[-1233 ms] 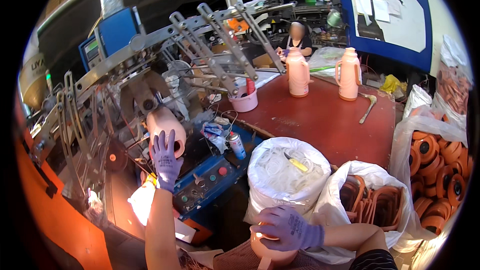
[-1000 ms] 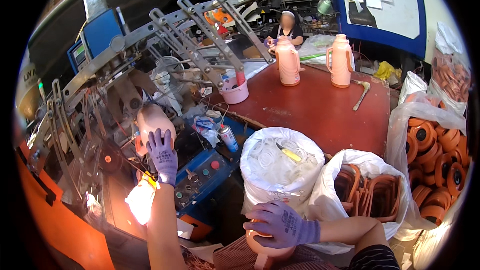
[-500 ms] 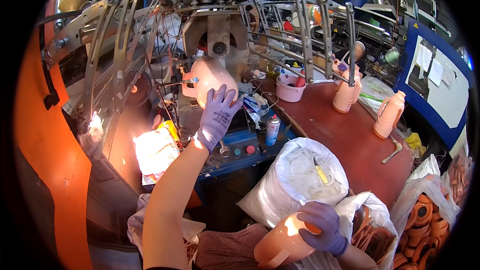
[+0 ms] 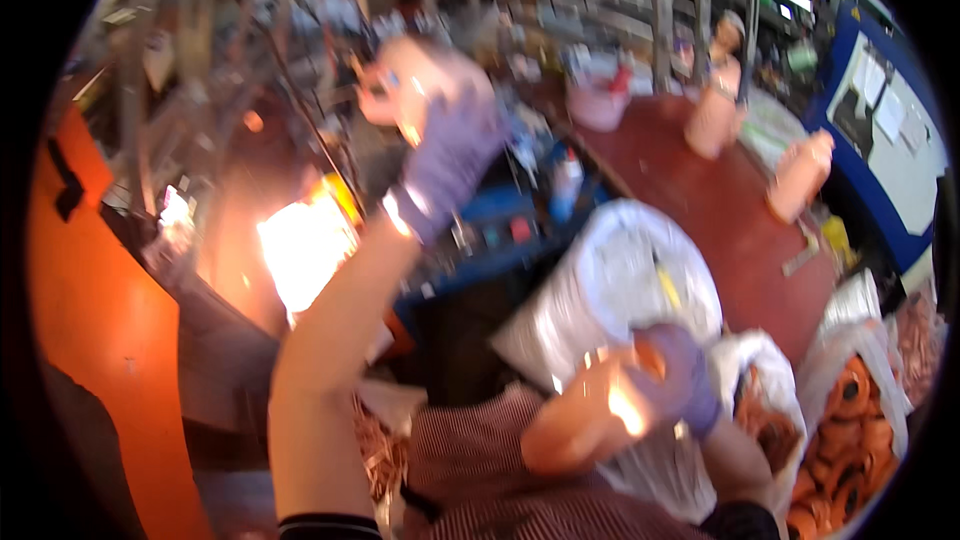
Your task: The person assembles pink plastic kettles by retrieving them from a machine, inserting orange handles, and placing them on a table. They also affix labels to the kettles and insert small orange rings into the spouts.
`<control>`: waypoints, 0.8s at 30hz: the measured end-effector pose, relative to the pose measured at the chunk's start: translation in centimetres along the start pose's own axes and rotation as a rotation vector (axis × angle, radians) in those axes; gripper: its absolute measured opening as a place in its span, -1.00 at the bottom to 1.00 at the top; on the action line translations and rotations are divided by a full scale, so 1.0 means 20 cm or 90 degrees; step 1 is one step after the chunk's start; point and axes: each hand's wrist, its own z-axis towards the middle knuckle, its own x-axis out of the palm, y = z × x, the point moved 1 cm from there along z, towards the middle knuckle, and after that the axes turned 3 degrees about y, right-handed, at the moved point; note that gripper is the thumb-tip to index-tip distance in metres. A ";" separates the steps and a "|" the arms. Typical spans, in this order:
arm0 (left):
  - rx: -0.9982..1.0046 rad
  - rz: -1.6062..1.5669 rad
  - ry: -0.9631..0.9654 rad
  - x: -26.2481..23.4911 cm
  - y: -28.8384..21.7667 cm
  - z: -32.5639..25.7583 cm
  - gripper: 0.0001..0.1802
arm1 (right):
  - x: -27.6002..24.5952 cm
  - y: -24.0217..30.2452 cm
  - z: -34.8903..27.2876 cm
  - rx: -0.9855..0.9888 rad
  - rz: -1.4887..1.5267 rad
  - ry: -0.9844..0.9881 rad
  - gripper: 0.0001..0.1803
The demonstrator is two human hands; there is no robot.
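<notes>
Right hand (image 4: 688, 380), gloved, grasps the upper end of a pink flask body (image 4: 575, 425), which extends from the grip down and to the left, tilted, above the checked apron (image 4: 470, 440). Left hand (image 4: 455, 155), gloved, is forward and left of this grip, laid against the near end of a second flask body (image 4: 425, 70) at the machine; whether its fingers are clenched cannot be told. Directly beyond the right grip stands a white sack (image 4: 545, 325) of clear rings; farther off, two pink flasks (image 4: 714, 118) stand on the red table (image 4: 680, 210). Compared with the preceding frame, the right hand and its flask body appear higher, overlapping the sack's lower part. Motion blur obscures finger contact at both hands, and the upper edge cuts off the machine linkage.
</notes>
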 end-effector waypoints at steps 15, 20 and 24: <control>0.025 -0.037 -0.123 0.11 0.12 -0.04 -0.37 | -0.18 -0.54 -0.01 0.307 0.448 -0.287 -0.59; 0.039 -0.044 -0.117 0.08 0.06 0.00 -0.26 | -0.39 -0.69 0.14 0.154 -0.091 -0.021 -0.63; 0.027 -0.077 -0.046 0.04 0.04 0.02 -0.12 | -0.49 -0.76 0.31 0.267 -0.079 0.116 -0.69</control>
